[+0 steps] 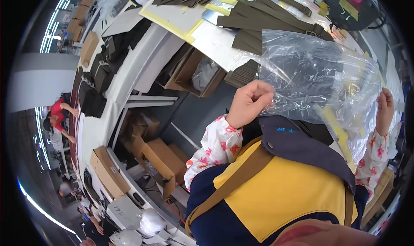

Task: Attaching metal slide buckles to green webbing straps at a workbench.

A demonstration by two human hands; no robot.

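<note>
Bag of clear crinkled plastic point(319, 69) over the near edge of the white table with yellow tape point(213, 38), left hand point(250, 102) pinching its near left corner, right hand point(384, 113) curled by its right side, grip unclear from here, olive webbing straps with buckles point(269, 14) beyond

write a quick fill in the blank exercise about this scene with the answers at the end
1. The person's ____ hand pinches the clear plastic bag near its lower left corner.
2. The person's dark-blue top has a large ____ panel on its front.
3. The co-worker at the picture's far left, about halfway up, wears a ____ top.
4. The open boxes low down, left of the person, are made of brown ____.

Missing words: left; yellow; red; cardboard.
</note>
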